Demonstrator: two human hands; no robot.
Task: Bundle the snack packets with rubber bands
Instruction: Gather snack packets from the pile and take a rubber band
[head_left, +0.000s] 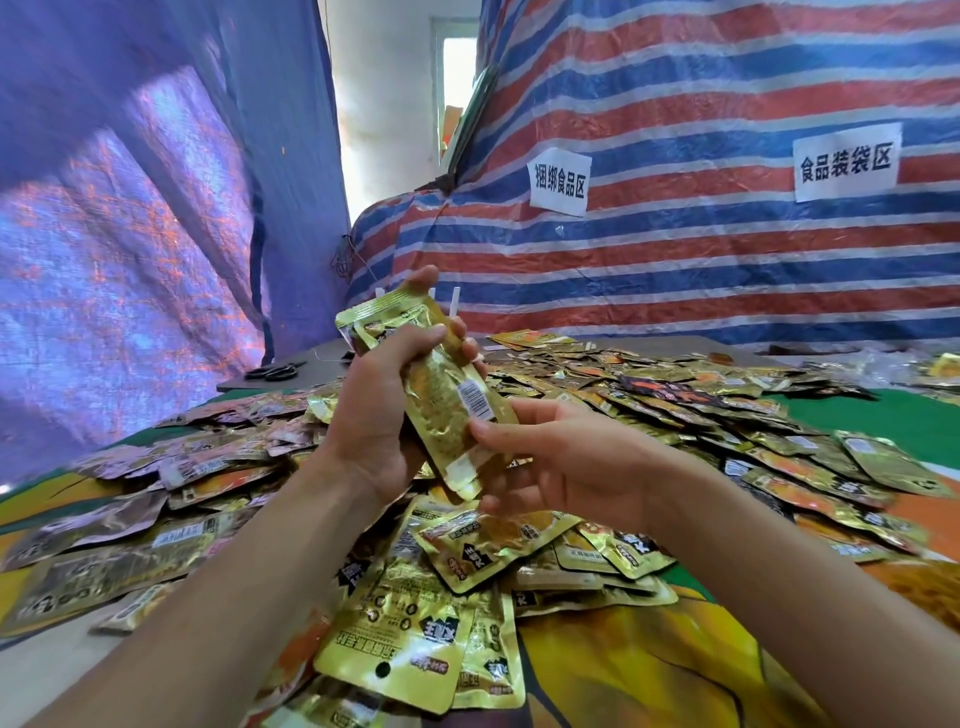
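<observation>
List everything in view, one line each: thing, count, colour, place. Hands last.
held packets: a few stacked, count unclear, gold, raised between both hands.
loose packets: too many to count, mostly gold, heaped across the table.
scissors: one, black, far left on a grey board.
striped tarp: one, red, blue and white, behind the table.
paper signs: two, white, on the striped tarp.
blue tarp: one, blue, at left.
left hand: one, grips the held packets' upper part.
right hand: one, pinches their lower end.
</observation>
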